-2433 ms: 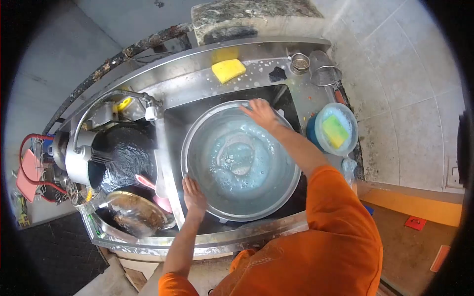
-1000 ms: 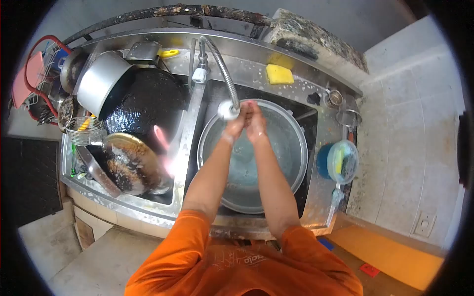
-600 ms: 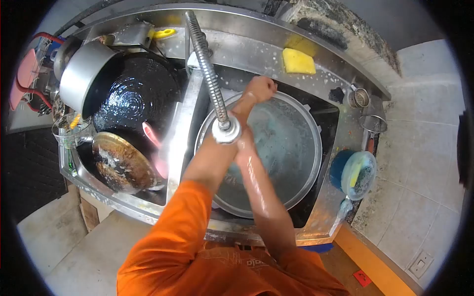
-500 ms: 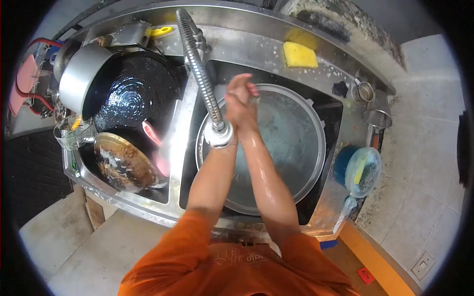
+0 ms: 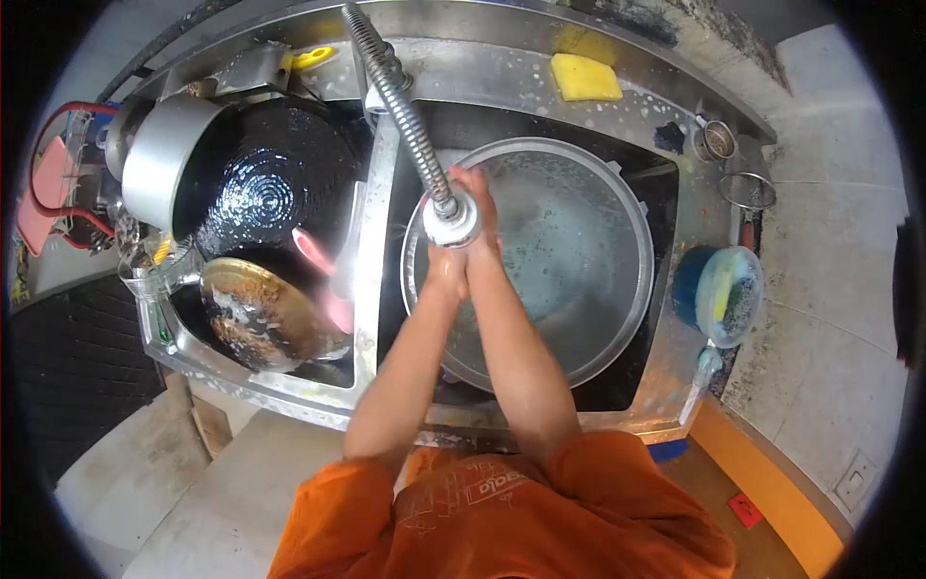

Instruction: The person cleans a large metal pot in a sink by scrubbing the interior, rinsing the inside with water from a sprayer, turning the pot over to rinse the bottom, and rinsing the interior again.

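Neither grip shows anything held: the left hand (image 5: 447, 266) and right hand (image 5: 486, 207) come together beneath the round faucet head (image 5: 451, 226), which hides most of the fingers, so I cannot tell how far each hand is spread or curled. They look to be touching at the wrists, above the left part of a large metal basin (image 5: 646, 253) with cloudy, bluish water inside; that basin sits in the right sink compartment (image 5: 662, 190).

For hands placed like this, I would centre them directly below the faucet head, turn palms and backs in turn, and let the fingers part a little so water reaches between them. Staying inside the basin's rim should limit splashing over the edge.

Counting: one faucet head on one flexible metal hose (image 5: 395, 96); one basin; one yellow sponge (image 5: 585, 77) on the steel tabletop (image 5: 482, 77), one black scrap (image 5: 669, 136) to its right, and two strainers, a small strainer (image 5: 718, 142) and a wider strainer (image 5: 748, 190). One blue tub (image 5: 688, 280) stands near them. The left compartment holds one silver pot (image 5: 166, 159), one stained round lid or pan (image 5: 256, 314), and pink-handled pieces (image 5: 313, 251) whose number is unclear.
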`<state>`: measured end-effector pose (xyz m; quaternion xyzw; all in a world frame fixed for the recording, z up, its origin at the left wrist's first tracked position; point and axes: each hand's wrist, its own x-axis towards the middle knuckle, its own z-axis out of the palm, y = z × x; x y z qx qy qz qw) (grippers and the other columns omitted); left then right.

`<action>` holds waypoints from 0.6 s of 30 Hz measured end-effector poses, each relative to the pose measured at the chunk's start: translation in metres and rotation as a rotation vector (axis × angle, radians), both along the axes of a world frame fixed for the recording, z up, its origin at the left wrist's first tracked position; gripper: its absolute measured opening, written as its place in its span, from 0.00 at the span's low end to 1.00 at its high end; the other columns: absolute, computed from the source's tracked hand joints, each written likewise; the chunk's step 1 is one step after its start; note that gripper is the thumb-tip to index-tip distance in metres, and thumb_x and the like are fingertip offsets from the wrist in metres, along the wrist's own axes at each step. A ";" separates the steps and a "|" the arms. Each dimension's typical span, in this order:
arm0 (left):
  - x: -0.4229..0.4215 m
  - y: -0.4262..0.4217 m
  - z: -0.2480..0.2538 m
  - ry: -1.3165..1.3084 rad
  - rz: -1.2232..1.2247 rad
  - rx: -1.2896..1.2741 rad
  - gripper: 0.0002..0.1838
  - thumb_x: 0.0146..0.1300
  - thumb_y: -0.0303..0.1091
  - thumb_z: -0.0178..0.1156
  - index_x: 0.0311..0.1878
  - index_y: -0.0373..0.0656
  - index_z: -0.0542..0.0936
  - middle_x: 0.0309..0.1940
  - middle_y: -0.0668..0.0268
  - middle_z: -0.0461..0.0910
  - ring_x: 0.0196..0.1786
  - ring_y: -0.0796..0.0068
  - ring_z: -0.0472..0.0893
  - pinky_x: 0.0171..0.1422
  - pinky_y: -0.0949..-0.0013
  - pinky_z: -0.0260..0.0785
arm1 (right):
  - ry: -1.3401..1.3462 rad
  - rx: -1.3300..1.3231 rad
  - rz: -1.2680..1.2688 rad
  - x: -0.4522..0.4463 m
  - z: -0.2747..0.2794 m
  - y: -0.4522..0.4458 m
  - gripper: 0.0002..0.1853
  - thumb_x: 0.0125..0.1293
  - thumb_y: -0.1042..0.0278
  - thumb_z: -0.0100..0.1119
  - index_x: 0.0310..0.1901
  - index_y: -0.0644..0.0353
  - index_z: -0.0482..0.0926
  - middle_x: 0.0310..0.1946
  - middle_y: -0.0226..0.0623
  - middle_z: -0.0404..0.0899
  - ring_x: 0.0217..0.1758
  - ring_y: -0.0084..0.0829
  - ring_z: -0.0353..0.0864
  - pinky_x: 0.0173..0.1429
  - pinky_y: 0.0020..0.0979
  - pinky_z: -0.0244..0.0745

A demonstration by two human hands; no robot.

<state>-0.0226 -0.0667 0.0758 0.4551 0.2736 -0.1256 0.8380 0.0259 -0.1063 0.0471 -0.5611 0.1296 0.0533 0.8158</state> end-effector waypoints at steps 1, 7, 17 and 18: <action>0.000 0.001 -0.005 -0.154 -0.085 0.178 0.17 0.69 0.43 0.51 0.53 0.40 0.72 0.42 0.60 0.77 0.41 0.67 0.79 0.44 0.64 0.74 | -0.221 -0.386 0.030 -0.040 0.005 -0.012 0.26 0.67 0.60 0.53 0.60 0.69 0.64 0.48 0.56 0.76 0.46 0.47 0.80 0.52 0.40 0.76; -0.006 -0.016 0.016 -0.116 0.090 -0.379 0.16 0.64 0.41 0.57 0.49 0.40 0.75 0.44 0.63 0.78 0.40 0.70 0.79 0.37 0.68 0.75 | -0.220 -0.634 0.599 -0.043 0.046 -0.052 0.35 0.59 0.61 0.59 0.65 0.68 0.60 0.60 0.61 0.66 0.64 0.55 0.66 0.69 0.44 0.56; -0.003 -0.018 0.065 0.215 0.000 -0.742 0.13 0.62 0.42 0.60 0.42 0.43 0.75 0.31 0.67 0.75 0.28 0.71 0.75 0.32 0.71 0.72 | -0.549 -0.722 0.398 -0.072 0.076 -0.038 0.31 0.60 0.58 0.56 0.61 0.70 0.63 0.58 0.64 0.66 0.61 0.58 0.67 0.66 0.48 0.59; 0.001 -0.004 0.057 0.065 -0.055 -0.530 0.13 0.62 0.44 0.60 0.39 0.44 0.75 0.31 0.67 0.75 0.28 0.71 0.75 0.34 0.70 0.72 | -0.502 -0.713 0.369 -0.073 0.078 -0.031 0.32 0.61 0.58 0.55 0.62 0.70 0.61 0.59 0.65 0.65 0.62 0.58 0.67 0.66 0.48 0.59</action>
